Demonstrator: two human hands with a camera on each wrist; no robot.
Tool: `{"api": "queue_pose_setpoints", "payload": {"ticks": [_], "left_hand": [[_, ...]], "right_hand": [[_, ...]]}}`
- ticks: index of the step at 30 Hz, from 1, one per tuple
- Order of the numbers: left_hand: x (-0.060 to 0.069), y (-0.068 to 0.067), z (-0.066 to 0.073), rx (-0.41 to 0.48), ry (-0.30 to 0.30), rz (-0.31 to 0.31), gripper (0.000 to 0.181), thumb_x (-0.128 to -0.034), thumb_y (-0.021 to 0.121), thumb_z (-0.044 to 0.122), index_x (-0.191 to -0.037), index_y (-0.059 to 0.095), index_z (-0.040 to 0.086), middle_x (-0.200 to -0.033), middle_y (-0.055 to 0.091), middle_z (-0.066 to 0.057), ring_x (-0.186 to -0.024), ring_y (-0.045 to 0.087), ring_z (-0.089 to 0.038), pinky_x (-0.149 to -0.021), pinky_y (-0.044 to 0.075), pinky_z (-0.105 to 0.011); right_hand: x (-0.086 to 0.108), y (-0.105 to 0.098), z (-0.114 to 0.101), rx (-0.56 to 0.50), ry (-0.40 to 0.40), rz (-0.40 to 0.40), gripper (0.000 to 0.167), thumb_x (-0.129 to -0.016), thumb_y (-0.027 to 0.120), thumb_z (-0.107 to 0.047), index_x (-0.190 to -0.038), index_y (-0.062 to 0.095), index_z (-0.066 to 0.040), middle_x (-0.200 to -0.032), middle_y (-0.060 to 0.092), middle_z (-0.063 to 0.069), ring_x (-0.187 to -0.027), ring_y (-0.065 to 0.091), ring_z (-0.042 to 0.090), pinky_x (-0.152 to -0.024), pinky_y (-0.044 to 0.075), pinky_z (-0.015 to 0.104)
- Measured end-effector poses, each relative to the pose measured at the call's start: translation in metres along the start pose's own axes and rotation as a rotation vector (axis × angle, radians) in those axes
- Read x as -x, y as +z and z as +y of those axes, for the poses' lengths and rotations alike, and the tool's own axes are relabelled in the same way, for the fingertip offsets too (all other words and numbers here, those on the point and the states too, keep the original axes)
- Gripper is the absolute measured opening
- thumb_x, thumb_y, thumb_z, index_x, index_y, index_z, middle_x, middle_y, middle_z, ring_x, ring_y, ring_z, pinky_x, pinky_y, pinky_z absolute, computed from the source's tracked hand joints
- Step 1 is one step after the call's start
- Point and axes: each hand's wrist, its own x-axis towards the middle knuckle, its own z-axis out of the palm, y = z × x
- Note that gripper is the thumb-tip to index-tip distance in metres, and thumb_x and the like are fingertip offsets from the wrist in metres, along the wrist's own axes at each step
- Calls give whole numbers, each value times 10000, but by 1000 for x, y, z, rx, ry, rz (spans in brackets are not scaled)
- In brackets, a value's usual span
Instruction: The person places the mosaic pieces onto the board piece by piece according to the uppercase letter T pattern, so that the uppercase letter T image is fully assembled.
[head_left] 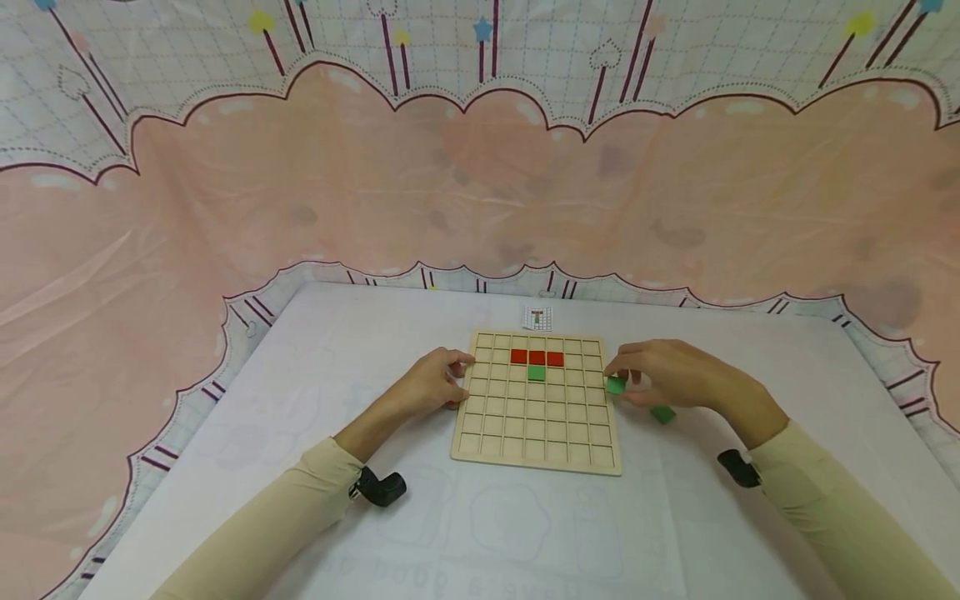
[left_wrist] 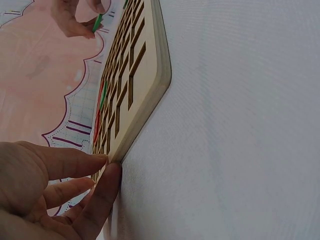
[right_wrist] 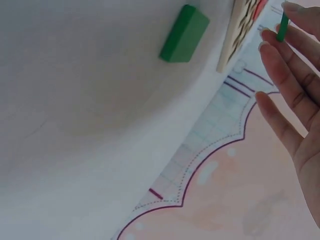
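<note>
A wooden grid board (head_left: pixel 495 408) lies on the white table, with three red tiles (head_left: pixel 537 357) in a row near its far side. Just below the middle red one sits a green tile (head_left: pixel 536 372). My left hand (head_left: pixel 433 379) holds the board's left edge, thumb and fingertips against the rim in the left wrist view. Beside the right edge, my right hand (head_left: pixel 663 372) pinches another green tile (head_left: pixel 616 385) between thumb and fingers, tilted up off the table. A loose green tile (head_left: pixel 663 414) lies on the table under that hand, seen larger in the right wrist view.
A small card (head_left: pixel 537 318) with a printed grid pattern stands behind the board. The white table (head_left: pixel 360 550) reaches back to a patterned curtain (head_left: pixel 450 183). A black wrist camera (head_left: pixel 382 488) sits on the left sleeve, another (head_left: pixel 738 468) on the right.
</note>
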Motion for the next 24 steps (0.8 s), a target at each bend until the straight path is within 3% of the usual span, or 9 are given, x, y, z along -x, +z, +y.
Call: {"api": "queue_pose_setpoints", "payload": {"ticks": [8,24], "left_hand": [[1,1,2,2,-5,1,569,-839,728,-94,-1383,585,-10,-1076,487,-133,-733,593,-160,-617,570,-259],[1,-1,1,-9,0,-5,573,-847,691,-111,-1399,568,-19,-1065,480,-137,-715,603,-165,-610,566,-261]], "right_hand": [[-11,-2,-6,-18,28,-44,287,-884,736,-187,-1170,746,-160,-1015,654,-102,-834,601,84,-683,497,245],[-33,-1,-17,-70,6,-53,264,-902,759,-260,-1153,752,-181,-1012,667,-110,-854,619,102,-700,507,250]]}}
